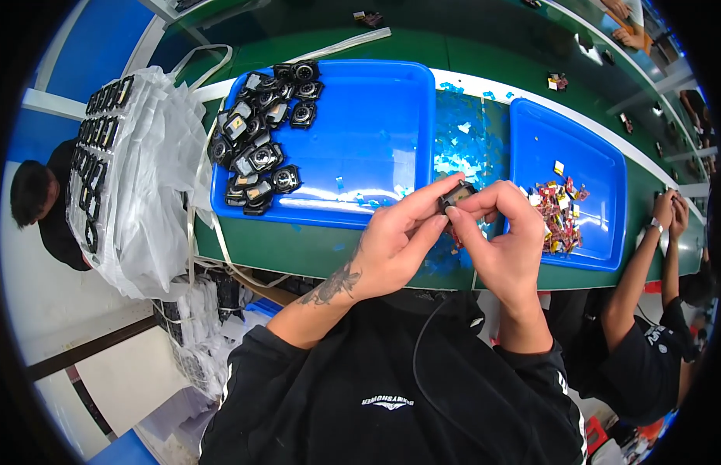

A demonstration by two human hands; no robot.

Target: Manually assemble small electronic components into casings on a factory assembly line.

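Observation:
My left hand point(399, 244) grips a small black watch case point(458, 195) between thumb and fingers. From the other side, my right hand point(506, 232) pinches at the same case with thumb and forefinger; whether it also has a tiny part there is hidden by the fingertips. A pile of black watch cases point(259, 159) lies along the left side of the large blue tray point(368, 139). To my right, a smaller blue tray point(542, 136) holds a heap of small red, white and yellow parts point(560, 221), too small to name surely.
Bits of blue film point(462, 147) litter the green table point(360, 246) between the trays. At far left, a stack of white plastic packing point(147, 201) carries rows of watch cases. A co-worker's hands point(670, 213) are at the right, and another person point(46, 194) is at the left.

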